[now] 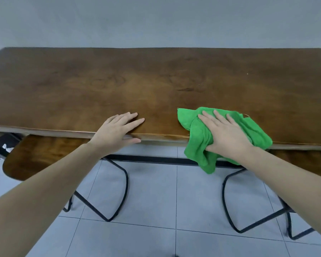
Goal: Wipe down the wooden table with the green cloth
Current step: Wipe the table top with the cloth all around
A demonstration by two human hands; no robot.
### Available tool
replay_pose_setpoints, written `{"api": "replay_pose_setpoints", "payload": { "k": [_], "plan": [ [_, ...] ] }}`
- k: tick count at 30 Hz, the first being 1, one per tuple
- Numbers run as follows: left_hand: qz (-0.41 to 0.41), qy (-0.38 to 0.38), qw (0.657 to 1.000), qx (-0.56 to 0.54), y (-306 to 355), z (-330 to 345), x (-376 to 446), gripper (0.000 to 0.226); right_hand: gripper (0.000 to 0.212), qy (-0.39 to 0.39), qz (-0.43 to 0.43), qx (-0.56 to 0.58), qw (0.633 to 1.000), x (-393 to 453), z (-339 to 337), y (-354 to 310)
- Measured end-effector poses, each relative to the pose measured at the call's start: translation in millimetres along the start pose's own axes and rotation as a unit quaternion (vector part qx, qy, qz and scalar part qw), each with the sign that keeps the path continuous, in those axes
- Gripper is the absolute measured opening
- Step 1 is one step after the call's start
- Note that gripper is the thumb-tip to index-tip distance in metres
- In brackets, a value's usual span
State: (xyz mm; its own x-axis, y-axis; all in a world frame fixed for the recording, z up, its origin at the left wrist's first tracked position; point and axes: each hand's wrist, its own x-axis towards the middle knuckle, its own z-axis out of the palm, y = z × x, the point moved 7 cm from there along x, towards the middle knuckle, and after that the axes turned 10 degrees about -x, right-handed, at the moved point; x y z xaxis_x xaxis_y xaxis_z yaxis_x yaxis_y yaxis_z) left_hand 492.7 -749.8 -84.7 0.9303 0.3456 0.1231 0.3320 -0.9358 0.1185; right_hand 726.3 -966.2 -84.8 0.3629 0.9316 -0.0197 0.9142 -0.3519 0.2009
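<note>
Evidently the right hand (224, 134) is pressing flat, fingers spread, on the bunched green cloth (198, 138) at the near edge of the wooden table (156, 80), thumb tucking a fold that is drooping over the rim, likely for wiping pressure. Meanwhile the left hand (117, 129) is lying open and empty on the edge, seemingly bracing; both table ends are running out of view.

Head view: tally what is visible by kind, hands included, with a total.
Hands: 2, left and right
Green cloth: 1
Wooden table: 1
Wooden benches: 2, one at left, one at right
Total: 6
</note>
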Motion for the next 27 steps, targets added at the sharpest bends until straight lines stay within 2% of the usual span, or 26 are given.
{"api": "replay_pose_setpoints", "payload": {
  "k": [8,15,21,27],
  "plan": [
    [-0.016,-0.019,0.999,-0.021,-37.4,-16.3,-17.3,0.071,0.113,-0.003,-0.041,0.003,0.999,52.1,-19.8,-88.1],
    [-0.015,-0.006,1.0,-0.01,-107.0,-29.7,-53.2,0.073,0.111,0.009,-0.08,-0.008,0.997,104.4,-43.6,-197.2],
    [-0.014,0.005,1.0,-0.009,-183.7,-43.1,-90.3,0.071,0.097,0.028,-0.158,-0.024,0.987,135.6,-68.8,-304.4],
    [0.009,0.001,1.0,-0.016,-243.1,-51.9,-114.8,0.071,0.1,0.009,-0.205,0.014,0.979,131.7,-74.7,-312.8]
  ]
}}
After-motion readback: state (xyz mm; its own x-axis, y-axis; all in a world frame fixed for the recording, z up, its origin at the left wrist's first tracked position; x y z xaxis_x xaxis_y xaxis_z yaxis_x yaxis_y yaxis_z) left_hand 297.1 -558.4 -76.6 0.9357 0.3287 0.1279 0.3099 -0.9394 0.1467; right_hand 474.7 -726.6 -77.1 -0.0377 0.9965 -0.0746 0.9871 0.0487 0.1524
